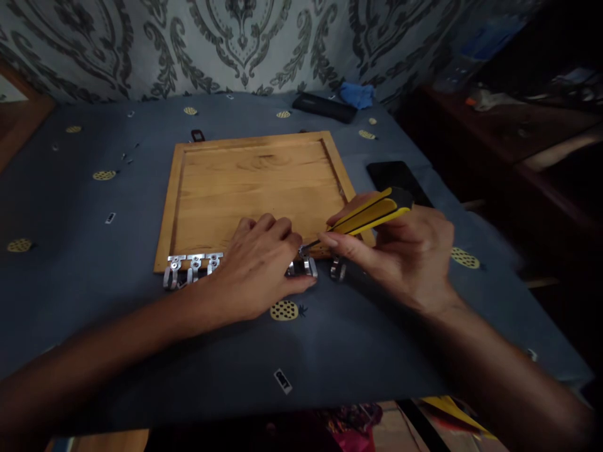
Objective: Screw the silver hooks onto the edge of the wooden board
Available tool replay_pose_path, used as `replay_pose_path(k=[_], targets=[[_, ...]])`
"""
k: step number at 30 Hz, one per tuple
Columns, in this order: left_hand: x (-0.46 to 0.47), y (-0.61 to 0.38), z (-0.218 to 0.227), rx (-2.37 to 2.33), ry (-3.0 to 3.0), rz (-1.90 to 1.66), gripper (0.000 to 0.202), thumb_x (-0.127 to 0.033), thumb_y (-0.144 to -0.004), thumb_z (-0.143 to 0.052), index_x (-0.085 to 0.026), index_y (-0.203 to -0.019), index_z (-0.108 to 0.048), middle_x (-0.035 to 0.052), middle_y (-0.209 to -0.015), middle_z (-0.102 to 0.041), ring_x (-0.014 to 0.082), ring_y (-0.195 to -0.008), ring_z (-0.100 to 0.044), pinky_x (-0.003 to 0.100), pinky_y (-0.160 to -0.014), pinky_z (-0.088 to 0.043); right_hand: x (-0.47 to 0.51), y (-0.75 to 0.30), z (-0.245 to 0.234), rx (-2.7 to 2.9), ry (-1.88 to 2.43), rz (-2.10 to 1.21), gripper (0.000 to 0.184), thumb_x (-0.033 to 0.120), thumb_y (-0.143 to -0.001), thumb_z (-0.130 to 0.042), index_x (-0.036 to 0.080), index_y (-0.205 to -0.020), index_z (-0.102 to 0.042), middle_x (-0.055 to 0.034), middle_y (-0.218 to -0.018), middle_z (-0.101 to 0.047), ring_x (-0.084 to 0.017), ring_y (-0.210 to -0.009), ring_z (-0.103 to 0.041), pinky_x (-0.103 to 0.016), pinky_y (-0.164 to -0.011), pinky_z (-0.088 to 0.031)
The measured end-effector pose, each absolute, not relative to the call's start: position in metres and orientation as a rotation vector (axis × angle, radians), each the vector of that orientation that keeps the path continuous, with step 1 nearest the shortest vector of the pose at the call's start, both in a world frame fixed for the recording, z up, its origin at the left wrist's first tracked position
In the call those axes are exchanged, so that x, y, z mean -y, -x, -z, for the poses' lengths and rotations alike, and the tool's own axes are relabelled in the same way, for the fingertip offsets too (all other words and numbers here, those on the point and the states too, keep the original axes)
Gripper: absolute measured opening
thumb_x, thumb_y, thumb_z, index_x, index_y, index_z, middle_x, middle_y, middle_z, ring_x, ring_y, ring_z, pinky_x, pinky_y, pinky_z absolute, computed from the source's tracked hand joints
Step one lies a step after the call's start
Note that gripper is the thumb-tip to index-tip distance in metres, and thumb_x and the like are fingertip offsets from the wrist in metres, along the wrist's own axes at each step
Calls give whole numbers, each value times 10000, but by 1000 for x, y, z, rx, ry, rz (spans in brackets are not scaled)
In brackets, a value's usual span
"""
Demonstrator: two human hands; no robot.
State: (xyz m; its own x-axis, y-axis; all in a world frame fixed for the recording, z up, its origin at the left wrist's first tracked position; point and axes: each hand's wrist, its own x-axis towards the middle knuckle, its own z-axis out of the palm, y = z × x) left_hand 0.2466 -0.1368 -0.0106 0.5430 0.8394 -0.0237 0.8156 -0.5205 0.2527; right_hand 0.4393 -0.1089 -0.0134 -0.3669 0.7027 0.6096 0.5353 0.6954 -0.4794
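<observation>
A framed wooden board [259, 182] lies flat on the table, several metal hooks [195, 267] lined along its near edge. My right hand [405, 251] grips a yellow and black screwdriver [372, 213], whose tip meets a hook [308, 265] near the board's right corner. My left hand [259, 263] rests over the near edge, its fingers on the board and its thumb against that same hook, pressing it in place. The palm hides some hooks in the middle. Another hook [336, 269] sits farther right, close under my right hand.
The blue tablecloth [117, 301] carries a pineapple print. A black phone [398, 179] lies right of the board. Behind it are a black case [325, 108] and a blue cloth [357, 95]. Small screws [125, 156] lie at the left. A patterned wall covering [245, 50] borders the back.
</observation>
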Motion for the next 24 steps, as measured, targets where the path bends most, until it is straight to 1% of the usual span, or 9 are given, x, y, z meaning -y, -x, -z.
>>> replay_pose_path(k=[4,7,9,12,15,18,21,23,24], targets=[[137,-247,11,-1397,-2552,-160,389,-499,-892,-655,-153,-1067,-675,87,-1059,-638,309,-1055,-545,451,-871,-418,112,-433,14,1980,1002,-224,325,460,-838,-730,272,-636,-560,25,-546,-581,-170,-491,-555,-335,-479,-407],[138,-247,12,-1395,-2559,-164,375,-495,-897,-649,-164,-1073,-667,87,-1093,-641,306,-1069,-542,445,-882,-415,116,-426,17,1857,1067,-203,363,451,-802,-766,259,-610,-526,37,-517,-539,-144,-447,-493,-317,-445,-363],[138,-247,13,-1394,-2567,-164,374,-496,-899,-646,-169,-1079,-661,89,-1118,-643,302,-1078,-540,439,-888,-412,118,-423,20,1790,1116,-187,363,422,-782,-788,256,-607,-516,43,-515,-527,-139,-449,-488,-312,-442,-351],[138,-247,13,-1395,-2573,-158,376,-495,-895,-651,-164,-1072,-660,86,-1098,-646,299,-1066,-544,432,-882,-413,118,-421,23,1744,1116,-188,359,364,-771,-803,250,-598,-509,52,-500,-514,-121,-435,-475,-301,-427,-327],[138,-247,12,-1399,-2571,-151,386,-501,-892,-653,-155,-1065,-668,85,-1059,-647,300,-1050,-549,433,-871,-417,115,-424,23,1754,1101,-260,316,377,-795,-780,252,-622,-547,51,-510,-531,-117,-436,-469,-299,-419,-328],[138,-247,13,-1395,-2572,-172,399,-508,-891,-654,-153,-1071,-676,87,-1050,-648,306,-1051,-551,438,-865,-418,113,-428,17,1806,1092,-397,230,397,-812,-765,259,-697,-622,32,-596,-592,-136,-509,-524,-307,-472,-402],[138,-246,12,-1388,-2573,-180,405,-509,-890,-657,-151,-1077,-675,84,-1059,-643,308,-1054,-550,437,-864,-415,113,-432,7,1849,1041,-590,132,388,-835,-743,268,-828,-688,5,-793,-695,-145,-626,-610,-296,-537,-480],[137,-246,12,-1388,-2568,-167,406,-515,-889,-657,-149,-1065,-673,84,-1065,-641,305,-1051,-550,428,-859,-412,114,-434,1,1846,1014,-704,107,376,-864,-708,275,-897,-708,-7,-923,-728,-133,-645,-632,-276,-511,-488],[137,-246,12,-1389,-2564,-163,403,-516,-888,-657,-149,-1055,-672,83,-1068,-641,303,-1048,-551,423,-858,-409,114,-435,-1,1830,996,-755,107,368,-870,-699,277,-925,-715,-11,-951,-732,-125,-625,-631,-265,-475,-479]])
